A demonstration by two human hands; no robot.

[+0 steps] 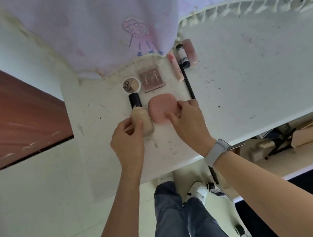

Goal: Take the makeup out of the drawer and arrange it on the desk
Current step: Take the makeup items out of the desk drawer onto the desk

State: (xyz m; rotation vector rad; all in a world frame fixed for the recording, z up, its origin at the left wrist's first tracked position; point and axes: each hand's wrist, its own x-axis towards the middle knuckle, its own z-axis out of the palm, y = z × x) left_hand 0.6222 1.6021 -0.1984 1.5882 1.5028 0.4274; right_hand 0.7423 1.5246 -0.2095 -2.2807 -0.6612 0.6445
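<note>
Left hand (128,141) grips foundation bottle (141,118), lying flat, long axis toward the desk's (248,83) back edge, black cap away. Right hand (190,121) pinches pink compact (160,109), touching bottle's right. Open drawer (280,158) lies right, nearer right hand.

Both forearms are bare, without sleeves. A pale grey watch strap (216,152) circles the right wrist. Below are faded blue denim jeans (180,221) and white sneakers (199,190).

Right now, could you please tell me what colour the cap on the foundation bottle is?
Black; the foundation bottle has a beige body, seen in the head view.
</note>
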